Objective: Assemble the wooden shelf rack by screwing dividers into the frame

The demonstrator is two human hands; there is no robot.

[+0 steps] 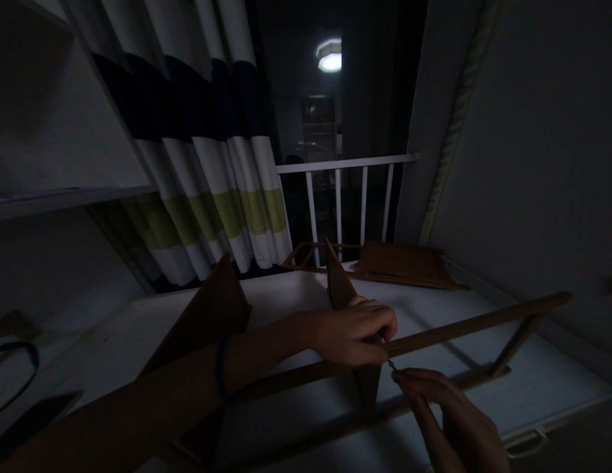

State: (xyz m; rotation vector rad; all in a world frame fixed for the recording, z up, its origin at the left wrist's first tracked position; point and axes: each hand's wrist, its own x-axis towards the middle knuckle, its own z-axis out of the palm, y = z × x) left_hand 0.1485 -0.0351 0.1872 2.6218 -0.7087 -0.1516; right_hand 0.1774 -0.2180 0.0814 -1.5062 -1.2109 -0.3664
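In dim light a wooden frame lies on a white surface (296,289). Its long rail (473,325) runs from lower left to upper right. An upright wooden panel (338,279) crosses the rail. My left hand (355,332) is closed around the rail where the panel meets it. My right hand (434,394) sits just below, its fingertips pinched on a small metal screw (391,363) at the joint. A dark band circles my left forearm (221,371).
A second wooden panel (207,315) stands at the left. More wooden parts (404,263) lie at the back by a white railing (345,164). A striped curtain (211,164) hangs at the left, a wall stands at the right, and a ceiling lamp (330,56) glows beyond.
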